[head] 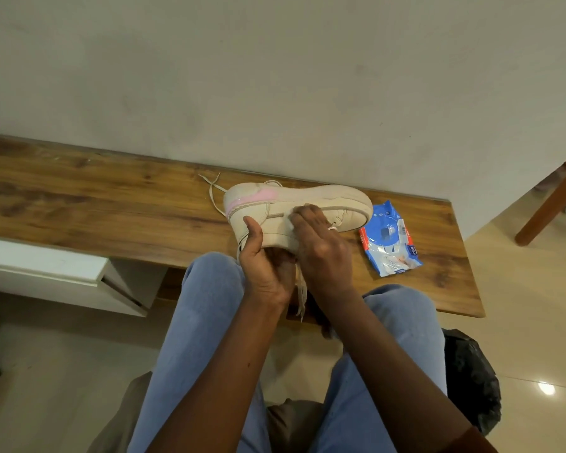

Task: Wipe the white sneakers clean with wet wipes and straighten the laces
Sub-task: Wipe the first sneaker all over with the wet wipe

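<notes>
Currently mid-wipe: L hand [262, 266] grips sneaker [307, 197] near heel, on its side at table [111, 197] edge, R hand [317, 246] clamps wet wipe [291, 224] to side panel; laces [301, 295] hang loose, not yet straightened.

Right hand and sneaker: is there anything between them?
Yes. In the head view a white wipe peeks out under the right hand, pressed against the side of the sneaker.
</notes>
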